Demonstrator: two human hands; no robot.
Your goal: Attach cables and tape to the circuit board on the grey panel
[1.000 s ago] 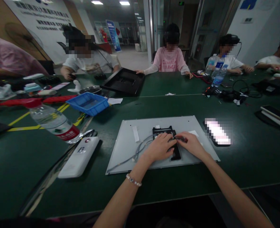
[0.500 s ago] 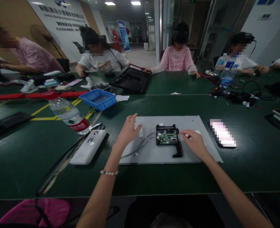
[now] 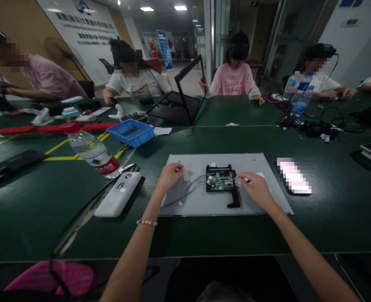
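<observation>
A flat grey panel (image 3: 251, 161) lies in front of me with a green circuit board (image 3: 218, 181) in a black frame (image 3: 235, 197) at its middle. Grey cables (image 3: 190, 192) run from the board's left side across the panel. My left hand (image 3: 169, 176) is at the panel's left part, fingertips pinched beside a whitish strip (image 3: 186, 175); what they hold, if anything, is too small to tell. My right hand (image 3: 256, 186) pinches at the board's right edge, over a small whitish piece (image 3: 237, 183); what is between its fingertips is unclear.
Left of the panel are a white power bank (image 3: 119, 195), a water bottle (image 3: 94, 151) and a blue tray (image 3: 131, 133). A phone (image 3: 294, 176) lies to the right. Across the green table (image 3: 236, 239), people sit; a black frame (image 3: 190, 90) is raised there.
My left hand has come down slightly and its spread fingers have closed into a pinch. My right hand has hardly moved. Across the table, a person has lifted a black frame upright.
</observation>
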